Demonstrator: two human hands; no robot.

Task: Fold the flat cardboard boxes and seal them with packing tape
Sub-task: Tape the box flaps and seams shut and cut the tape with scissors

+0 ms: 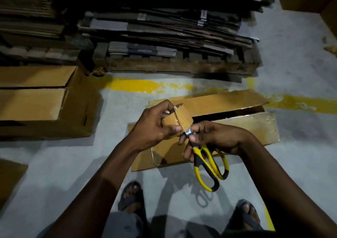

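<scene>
the person stands over the cardboard box (215,126) on the grey floor (113,121), and the step in hand looks like getting tape ready: the box is folded into shape with its top flaps nearly together, a dark slot open between them, and one flap already shiny with tape near its right end. just above the box's near left corner, the left hand (155,126) is wrapped around the roll of brown packing tape (177,120), fingers curled closed on its outer face and thumb pressed on the near side. touching the roll from the right, the right hand (213,137) is closed around the scissors (209,166), gripping them up by the blades so the yellow and black handles hang down in front of the box's near edge (an odd hold, not a cutting one). a short bit of metal shows between the roll and the right fingers, as if the tip is picking at the tape's loose end; whether an end is already lifted i cannot tell. next, i judge, a strip needs peeling free and pulling across the slot between the flaps, which calls for a firm hold on the roll. to the left of the box, other folded boxes (40,99) sit apart from it, and beyond it flat cardboard (164,28) is stacked on a pallet (173,64).
</scene>
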